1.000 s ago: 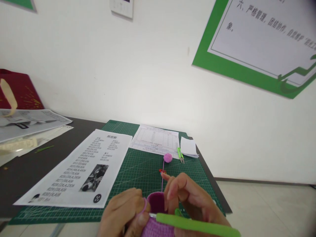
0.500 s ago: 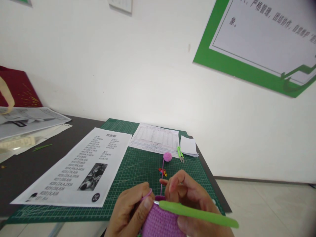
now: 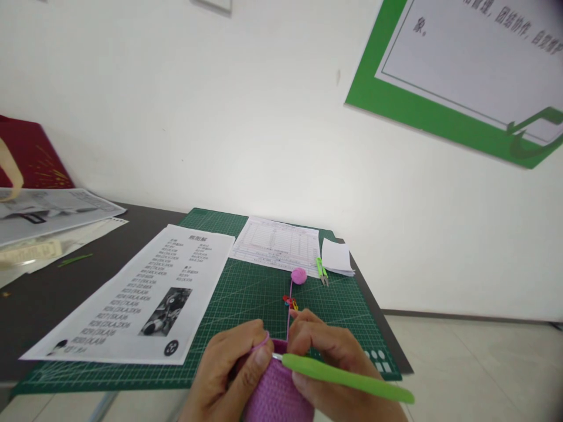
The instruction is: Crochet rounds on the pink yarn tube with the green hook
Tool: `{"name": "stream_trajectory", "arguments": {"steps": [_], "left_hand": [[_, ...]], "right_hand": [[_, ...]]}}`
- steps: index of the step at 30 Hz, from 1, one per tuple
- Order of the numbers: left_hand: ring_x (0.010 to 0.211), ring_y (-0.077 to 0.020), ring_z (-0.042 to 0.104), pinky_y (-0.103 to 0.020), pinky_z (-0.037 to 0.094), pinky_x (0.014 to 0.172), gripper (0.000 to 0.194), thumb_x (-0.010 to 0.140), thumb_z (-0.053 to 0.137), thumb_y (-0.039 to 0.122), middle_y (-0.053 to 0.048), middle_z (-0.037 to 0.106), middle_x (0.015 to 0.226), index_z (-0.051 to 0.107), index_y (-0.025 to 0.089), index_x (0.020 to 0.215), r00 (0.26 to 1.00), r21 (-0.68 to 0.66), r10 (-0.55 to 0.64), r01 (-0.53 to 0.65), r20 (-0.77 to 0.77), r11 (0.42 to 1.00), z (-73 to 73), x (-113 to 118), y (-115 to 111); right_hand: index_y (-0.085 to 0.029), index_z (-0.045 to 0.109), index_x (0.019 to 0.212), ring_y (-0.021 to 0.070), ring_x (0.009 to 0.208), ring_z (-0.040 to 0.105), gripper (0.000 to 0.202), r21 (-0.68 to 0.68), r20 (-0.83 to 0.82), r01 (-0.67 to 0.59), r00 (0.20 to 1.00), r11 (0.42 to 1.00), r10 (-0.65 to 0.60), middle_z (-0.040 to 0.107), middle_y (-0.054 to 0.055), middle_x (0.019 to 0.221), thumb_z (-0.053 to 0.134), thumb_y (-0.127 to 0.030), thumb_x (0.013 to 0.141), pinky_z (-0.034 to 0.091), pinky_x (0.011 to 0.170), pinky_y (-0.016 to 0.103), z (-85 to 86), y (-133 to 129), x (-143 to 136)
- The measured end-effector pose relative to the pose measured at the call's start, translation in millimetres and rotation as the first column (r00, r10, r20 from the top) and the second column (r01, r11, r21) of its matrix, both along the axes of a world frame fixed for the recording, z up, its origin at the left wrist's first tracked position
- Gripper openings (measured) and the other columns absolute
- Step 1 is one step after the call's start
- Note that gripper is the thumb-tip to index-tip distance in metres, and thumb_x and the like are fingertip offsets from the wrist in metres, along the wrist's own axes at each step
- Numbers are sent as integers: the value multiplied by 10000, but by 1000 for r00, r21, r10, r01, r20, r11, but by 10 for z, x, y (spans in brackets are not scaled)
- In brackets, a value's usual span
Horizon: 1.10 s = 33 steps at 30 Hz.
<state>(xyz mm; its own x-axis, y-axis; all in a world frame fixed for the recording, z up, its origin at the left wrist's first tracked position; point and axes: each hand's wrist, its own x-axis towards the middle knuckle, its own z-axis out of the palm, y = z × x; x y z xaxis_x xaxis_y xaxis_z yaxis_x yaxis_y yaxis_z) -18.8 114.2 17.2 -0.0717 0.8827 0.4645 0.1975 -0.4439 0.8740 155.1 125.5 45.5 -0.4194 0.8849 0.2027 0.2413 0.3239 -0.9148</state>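
Observation:
A purple crocheted piece (image 3: pixel 279 392), rounded with its opening upward, is pinched at the rim by my left hand (image 3: pixel 231 375). A loop of purple yarn runs over the fingers of that hand. My right hand (image 3: pixel 338 366) is closed on a crochet hook (image 3: pixel 347 377) with a thick green handle, held nearly level. The hook's metal tip meets the rim beside my left thumb. From behind the piece, yarn leads up the mat to a small purple yarn ball (image 3: pixel 299 276). Part of the piece is hidden by my fingers.
A green cutting mat (image 3: pixel 246 293) carries a printed pattern sheet (image 3: pixel 141 281), a form (image 3: pixel 277 243), a small white paper stack (image 3: pixel 336 257), green thread snips (image 3: pixel 322 271) and coloured stitch markers (image 3: pixel 290 302). Papers and a red bag (image 3: pixel 33 155) lie at left.
My right fingers have curled down and in toward the rim. The crocheted piece has shifted slightly left, with the hook tip staying at its edge. The camera view has moved a little.

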Motion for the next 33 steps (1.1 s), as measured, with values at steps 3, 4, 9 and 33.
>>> {"name": "stream_trajectory", "arguments": {"steps": [3, 4, 9, 33], "left_hand": [[507, -139, 539, -230, 472, 546, 433, 937, 527, 465, 35, 548, 538, 629, 236, 584, 997, 11, -70, 70, -26, 997, 93, 1, 33], [502, -136, 536, -227, 472, 548, 428, 938, 525, 458, 37, 544, 538, 628, 236, 588, 996, 16, -81, 82, -30, 997, 107, 0, 39], [619, -167, 606, -232, 495, 599, 274, 901, 597, 413, 19, 654, 631, 701, 258, 701, 995, 28, -89, 90, -41, 996, 90, -21, 35], [745, -204, 601, -273, 477, 741, 290, 863, 621, 516, 5, 681, 717, 727, 285, 722, 972, -185, -207, 225, 112, 957, 111, 96, -67]], "right_hand": [[-220, 554, 676, 140, 759, 546, 182, 42, 2, -27, 1000, 999, 27, 537, -16, 688, 580, -238, 855, 399, 1060, 422, 7, -15, 23], [-223, 571, 686, 146, 770, 549, 167, 54, 2, -33, 999, 998, 33, 543, -11, 690, 594, -248, 849, 409, 1054, 418, -1, -20, 37], [-240, 601, 753, 159, 776, 562, 86, 104, -3, -26, 1000, 994, 27, 581, -5, 718, 607, -234, 839, 413, 1066, 443, -44, -50, 59], [-213, 508, 647, 108, 570, 537, 305, 440, 14, 397, 894, 805, -448, 543, -27, 563, 534, -338, 924, 438, 579, 225, 63, -260, -195]]}}
